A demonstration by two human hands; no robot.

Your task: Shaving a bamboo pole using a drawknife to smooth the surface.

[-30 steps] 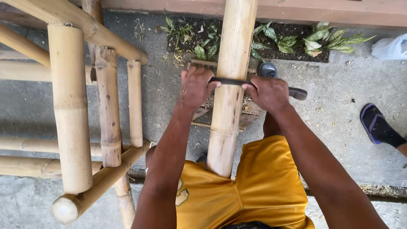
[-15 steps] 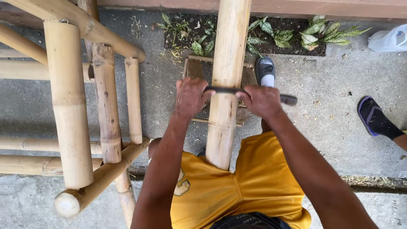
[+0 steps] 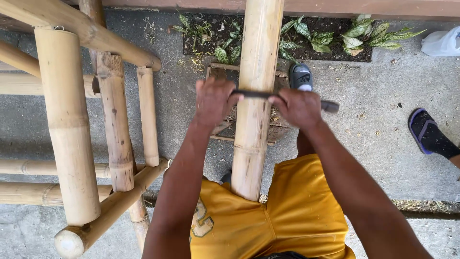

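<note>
A frame of pale bamboo poles (image 3: 67,129) fills the left of the picture. At centre, a thick, smooth, tan bamboo pole (image 3: 254,96) with a ringed node low down is seen running from the top edge to the yellow shorts (image 3: 287,216). A dark blade (image 3: 268,96) is laid across it, gripped by the left hand (image 3: 213,101) and the right hand (image 3: 298,108), each closed in a fist around one end.
</note>
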